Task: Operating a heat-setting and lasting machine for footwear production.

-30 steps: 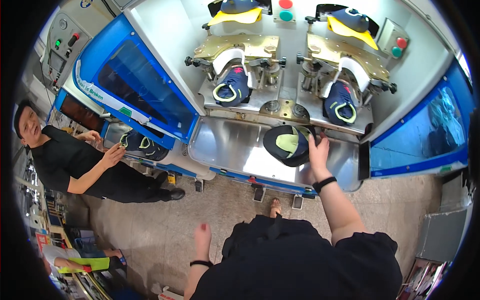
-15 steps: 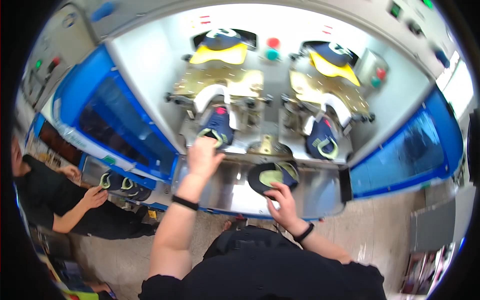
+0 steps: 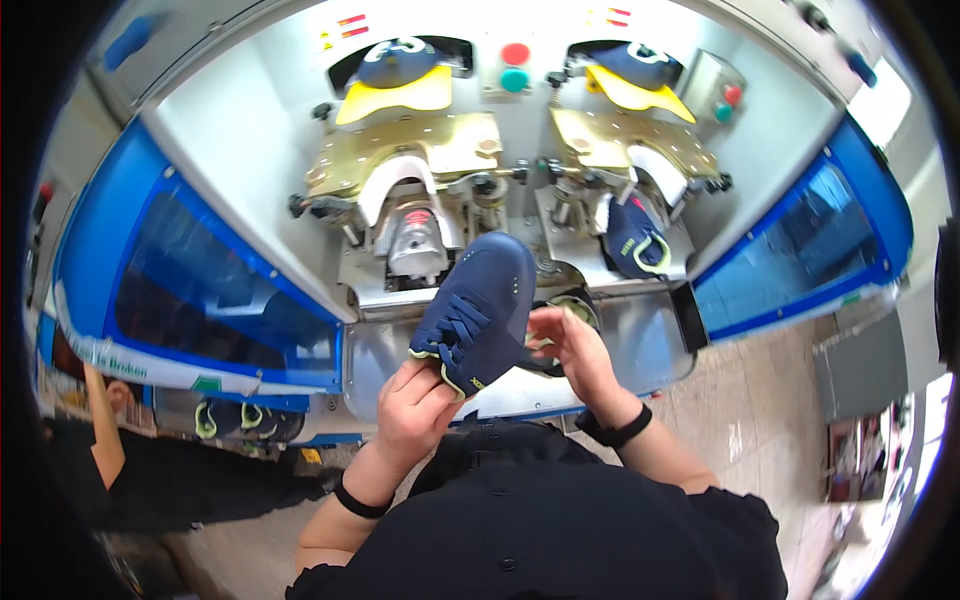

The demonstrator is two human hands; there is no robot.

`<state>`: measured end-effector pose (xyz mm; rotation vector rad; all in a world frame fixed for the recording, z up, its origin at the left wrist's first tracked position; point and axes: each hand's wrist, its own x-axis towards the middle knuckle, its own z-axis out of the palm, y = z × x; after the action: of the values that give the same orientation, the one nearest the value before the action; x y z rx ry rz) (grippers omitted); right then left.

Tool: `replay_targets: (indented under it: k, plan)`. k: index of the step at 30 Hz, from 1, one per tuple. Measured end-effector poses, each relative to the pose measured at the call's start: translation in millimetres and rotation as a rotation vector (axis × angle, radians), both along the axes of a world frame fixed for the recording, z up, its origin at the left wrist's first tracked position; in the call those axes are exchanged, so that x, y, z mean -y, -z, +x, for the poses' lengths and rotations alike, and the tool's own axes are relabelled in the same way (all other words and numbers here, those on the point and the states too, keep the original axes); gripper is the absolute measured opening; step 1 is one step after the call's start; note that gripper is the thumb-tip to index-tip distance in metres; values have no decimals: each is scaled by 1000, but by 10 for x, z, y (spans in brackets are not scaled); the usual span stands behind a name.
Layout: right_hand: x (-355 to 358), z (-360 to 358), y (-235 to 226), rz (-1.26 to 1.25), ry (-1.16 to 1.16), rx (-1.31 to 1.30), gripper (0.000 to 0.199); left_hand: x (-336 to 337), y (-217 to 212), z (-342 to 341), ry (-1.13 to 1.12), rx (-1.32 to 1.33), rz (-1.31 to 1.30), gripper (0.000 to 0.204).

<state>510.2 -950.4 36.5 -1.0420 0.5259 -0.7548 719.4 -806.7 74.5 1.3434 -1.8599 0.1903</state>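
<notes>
A navy shoe upper (image 3: 475, 305) with dark laces and a pale green lining hangs in front of me, toe pointing up and away. My left hand (image 3: 415, 415) grips it at the heel opening. Beside its right edge is my right hand (image 3: 575, 350), fingers apart and slightly curled; contact with the shoe is unclear. Behind the held shoe, another dark shoe upper (image 3: 578, 308) lies on the metal tray (image 3: 640, 345), mostly hidden. The left metal shoe form (image 3: 418, 245) stands bare, while the right station carries a navy upper (image 3: 637, 240).
Two more navy shoe parts on yellow pads (image 3: 405, 95) sit at the back of the machine. Red and green buttons (image 3: 515, 65) lie between the stations. Blue windowed doors (image 3: 225, 290) flank the opening. At left, a co-worker's arm (image 3: 103, 430) is near several shoes (image 3: 245, 420).
My left hand has taken the navy upper off the left form and drawn it back toward me. My right hand has left the shoe on the tray and come beside the held one.
</notes>
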Motion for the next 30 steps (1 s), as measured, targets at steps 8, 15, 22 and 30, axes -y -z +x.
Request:
replay_targets:
  k: [8,15,22,30]
  plan:
    - [-196,82,-299,-111,74,14,25,103,213,-84,95,18,85,19]
    - [-240,-154,-247,7,310,-198,32,256,306,-176,270,130,107,23]
    - [-382,-701,-280,193,496,299,28,602,510,-597,578,297,60,25]
    - [-1423,-1736,-387,369,1090,466,34,949,300,-1699,1187,276,-82,23]
